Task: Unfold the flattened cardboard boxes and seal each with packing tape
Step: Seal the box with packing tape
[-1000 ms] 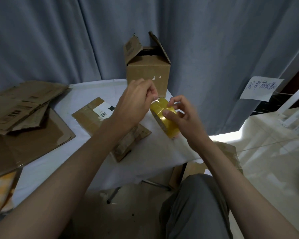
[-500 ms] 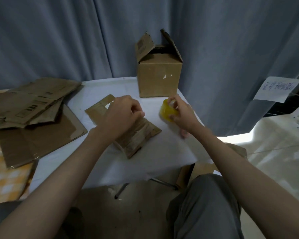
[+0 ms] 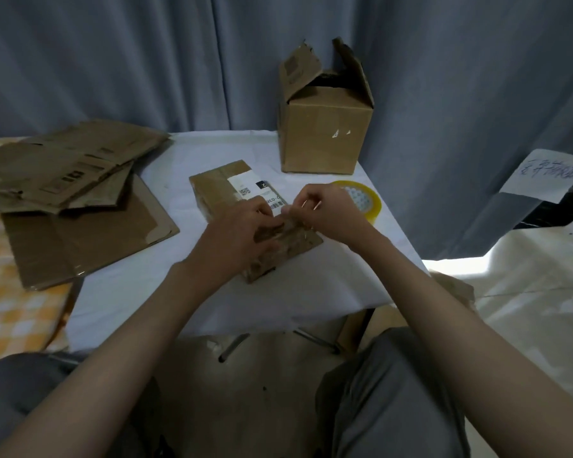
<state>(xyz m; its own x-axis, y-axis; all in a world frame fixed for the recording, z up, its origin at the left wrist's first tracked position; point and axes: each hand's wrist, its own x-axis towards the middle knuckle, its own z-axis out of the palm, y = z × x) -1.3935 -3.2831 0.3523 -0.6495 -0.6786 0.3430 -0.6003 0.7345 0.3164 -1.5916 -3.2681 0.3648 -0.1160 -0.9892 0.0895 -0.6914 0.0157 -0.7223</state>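
Observation:
A flattened cardboard box (image 3: 219, 190) with a white label lies in the middle of the white table (image 3: 186, 292). My left hand (image 3: 242, 236) lies on its near half, fingers curled at the box's right edge. My right hand (image 3: 328, 213) pinches that same edge from the right, fingertips meeting those of the left hand. A yellow roll of packing tape (image 3: 364, 200) lies flat on the table just behind my right hand, with no hand on it. An unfolded box (image 3: 321, 140) stands upright at the back, its top flaps open.
A pile of flattened boxes (image 3: 67, 166) lies at the left, over a larger cardboard sheet (image 3: 80, 239). Grey curtains hang behind the table. A paper note (image 3: 549, 175) hangs at the right. The table's right edge runs close past the tape roll.
My right hand has set the tape roll down on the table and moved left to the flat box. My left hand has dropped from the roll onto the box.

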